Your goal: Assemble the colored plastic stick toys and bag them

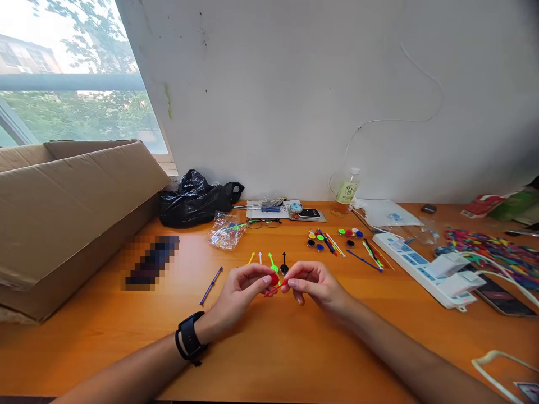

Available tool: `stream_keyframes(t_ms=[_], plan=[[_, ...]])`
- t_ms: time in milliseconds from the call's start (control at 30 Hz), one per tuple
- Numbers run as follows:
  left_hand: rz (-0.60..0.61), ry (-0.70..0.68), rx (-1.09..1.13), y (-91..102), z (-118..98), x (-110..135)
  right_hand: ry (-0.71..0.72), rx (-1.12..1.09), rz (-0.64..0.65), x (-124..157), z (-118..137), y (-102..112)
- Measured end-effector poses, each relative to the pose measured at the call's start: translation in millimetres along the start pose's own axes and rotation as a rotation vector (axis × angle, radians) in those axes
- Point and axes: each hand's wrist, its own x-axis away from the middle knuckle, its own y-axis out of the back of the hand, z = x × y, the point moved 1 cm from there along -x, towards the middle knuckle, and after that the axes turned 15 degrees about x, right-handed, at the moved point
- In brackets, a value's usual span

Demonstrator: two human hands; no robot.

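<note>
Here, in the head view, both hands meet low over the table. The left hand pinches a red disc between thumb and forefinger; the right hand has thumb and forefinger pressed together on a red arrow pointer. The pointer's long axis slants from the right fingertips down toward the left, across the disc's near side; whether they touch, I cannot tell. The disc lies just left of the right fingertips. Beyond stand out a green arrow spinner and a black arrow spinner.
</note>
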Motion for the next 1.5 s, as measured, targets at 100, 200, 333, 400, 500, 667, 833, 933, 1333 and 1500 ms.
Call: stream_keyframes(t_ms=[100, 200, 333, 400, 500, 667, 833, 933, 1333, 1500], plan=[[-0.008, 0.011, -0.018, 0.5, 3.1, 0.2, -0.008, 0.009, 0.006, 1.5, -0.4, -0.6], [-0.015, 0.006, -0.016, 0.9, 4.5, 0.7, -0.022, -0.006, 0.006, 3.7, 0.8, -2.1], [-0.028, 0.016, 0.022, 2.6, 6.1, 1.0, -0.002, 0.006, 0.013, 4.7, -0.7, -3.7], [-0.035, 0.021, 0.052, 3.9, 6.8, 0.6, 0.008, 0.048, 0.022, 4.8, -3.1, -4.5], [-0.042, 0.035, 0.08, 5.5, 6.8, -0.6, 0.023, 0.09, 0.034, 5.2, -5.8, -6.3], [-0.05, 0.078, 0.154, 7.1, 8.2, -2.5, 0.042, 0.115, 0.033, 6.1, -5.4, -9.4], [-0.057, 0.132, 0.195, 7.3, 10.2, -3.2, 0.035, 0.143, 0.02, 6.5, -3.2, -11.1], [-0.068, 0.171, 0.246, 7.1, 10.3, -3.8, 0.034, 0.142, 0.014, 6.7, -1.3, -12.1], [-0.08, 0.148, 0.203, 6.9, 10.6, -4.0, 0.031, 0.149, 0.026, 6.7, -3.6, -11.3], [-0.076, 0.086, 0.103, 4.4, 6.5, -1.3, 0.009, 0.162, 0.016, 6.5, -4.4, -10.5]])
